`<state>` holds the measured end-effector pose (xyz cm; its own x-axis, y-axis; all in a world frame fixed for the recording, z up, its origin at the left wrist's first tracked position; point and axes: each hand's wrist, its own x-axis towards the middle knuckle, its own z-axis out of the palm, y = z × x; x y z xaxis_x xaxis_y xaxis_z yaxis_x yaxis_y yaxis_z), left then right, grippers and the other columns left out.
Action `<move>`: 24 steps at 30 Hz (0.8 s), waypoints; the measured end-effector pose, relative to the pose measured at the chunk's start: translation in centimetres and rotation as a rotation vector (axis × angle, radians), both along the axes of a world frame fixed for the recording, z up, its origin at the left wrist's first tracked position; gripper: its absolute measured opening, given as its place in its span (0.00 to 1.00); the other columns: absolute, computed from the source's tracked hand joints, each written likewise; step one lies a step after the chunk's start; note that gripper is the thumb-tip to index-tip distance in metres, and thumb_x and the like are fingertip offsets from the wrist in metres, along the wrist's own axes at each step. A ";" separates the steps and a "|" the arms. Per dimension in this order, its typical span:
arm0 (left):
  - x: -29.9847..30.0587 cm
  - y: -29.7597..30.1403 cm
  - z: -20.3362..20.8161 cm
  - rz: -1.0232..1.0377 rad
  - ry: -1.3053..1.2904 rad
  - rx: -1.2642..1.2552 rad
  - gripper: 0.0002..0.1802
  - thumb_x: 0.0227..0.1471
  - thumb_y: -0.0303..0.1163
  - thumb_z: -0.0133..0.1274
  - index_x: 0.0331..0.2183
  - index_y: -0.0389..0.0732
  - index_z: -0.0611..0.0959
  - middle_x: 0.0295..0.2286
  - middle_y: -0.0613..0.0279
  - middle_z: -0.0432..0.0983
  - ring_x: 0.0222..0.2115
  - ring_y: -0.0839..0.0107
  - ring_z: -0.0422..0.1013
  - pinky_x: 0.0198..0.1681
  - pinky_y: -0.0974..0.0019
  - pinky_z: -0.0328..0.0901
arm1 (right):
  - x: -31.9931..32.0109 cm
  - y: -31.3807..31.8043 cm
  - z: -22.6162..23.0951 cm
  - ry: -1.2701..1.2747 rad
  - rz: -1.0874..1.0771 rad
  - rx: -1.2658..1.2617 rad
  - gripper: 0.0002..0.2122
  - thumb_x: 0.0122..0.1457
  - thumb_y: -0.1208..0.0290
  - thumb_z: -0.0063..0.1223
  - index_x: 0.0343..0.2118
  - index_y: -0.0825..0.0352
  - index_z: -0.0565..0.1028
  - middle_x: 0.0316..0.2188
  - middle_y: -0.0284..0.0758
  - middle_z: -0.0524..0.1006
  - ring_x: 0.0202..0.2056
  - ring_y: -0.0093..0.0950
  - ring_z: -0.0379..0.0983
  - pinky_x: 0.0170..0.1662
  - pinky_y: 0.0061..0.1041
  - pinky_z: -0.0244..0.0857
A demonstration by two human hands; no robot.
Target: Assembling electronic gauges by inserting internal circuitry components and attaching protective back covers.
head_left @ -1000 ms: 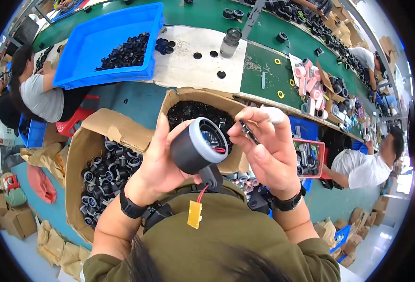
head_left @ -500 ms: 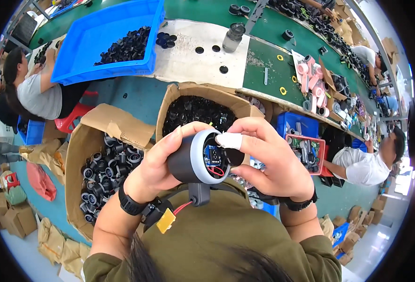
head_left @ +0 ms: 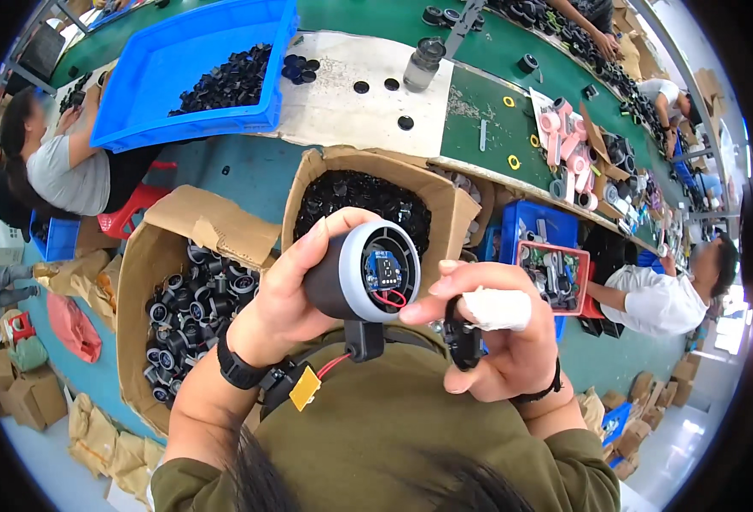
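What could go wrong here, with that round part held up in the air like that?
The left hand alone grips the black cylinder, over the lap rather than a table, so it could slip and fall. Its thin red wires lie exposed at the open end, right by the right hand fingertip, and might get snagged. The yellow connector dangles loose on its lead and could catch on clothing.

Open air just ahead of both hands; below, two brown cardboard boxes (head_left: 223, 230) packed with black round parts (head_left: 193, 307) block the way down. Beyond, the green worktop (head_left: 479, 119) shows bare patches beside the blue plastic crate (head_left: 163, 68).
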<state>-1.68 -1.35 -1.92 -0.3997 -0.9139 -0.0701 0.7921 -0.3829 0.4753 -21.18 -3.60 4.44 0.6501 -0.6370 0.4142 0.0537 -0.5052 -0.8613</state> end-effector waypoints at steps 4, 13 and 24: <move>-0.4 0.0 0.4 0.039 -0.294 -0.045 0.35 0.47 0.60 0.38 0.42 0.36 0.66 0.36 0.53 0.69 0.37 0.67 0.68 0.39 0.66 0.65 | 0.1 -0.1 0.3 0.119 0.003 -0.137 0.25 0.41 0.68 0.61 0.42 0.70 0.65 0.38 0.41 0.70 0.41 0.38 0.66 0.44 0.34 0.63; -0.5 0.0 0.5 0.193 -0.486 -0.222 0.34 0.48 0.59 0.40 0.41 0.37 0.65 0.40 0.52 0.66 0.41 0.66 0.66 0.43 0.64 0.63 | 0.6 -0.1 0.6 0.159 -0.093 -0.337 0.24 0.41 0.69 0.61 0.40 0.74 0.65 0.34 0.49 0.69 0.34 0.44 0.68 0.39 0.37 0.66; -0.9 0.9 2.7 0.181 -0.495 -0.196 0.43 0.34 0.22 0.58 0.51 0.40 0.54 0.44 0.57 0.58 0.47 0.68 0.58 0.50 0.64 0.55 | 0.5 -0.2 -0.1 0.168 -0.038 -0.284 0.27 0.39 0.72 0.61 0.43 0.74 0.62 0.37 0.50 0.67 0.37 0.45 0.67 0.39 0.37 0.66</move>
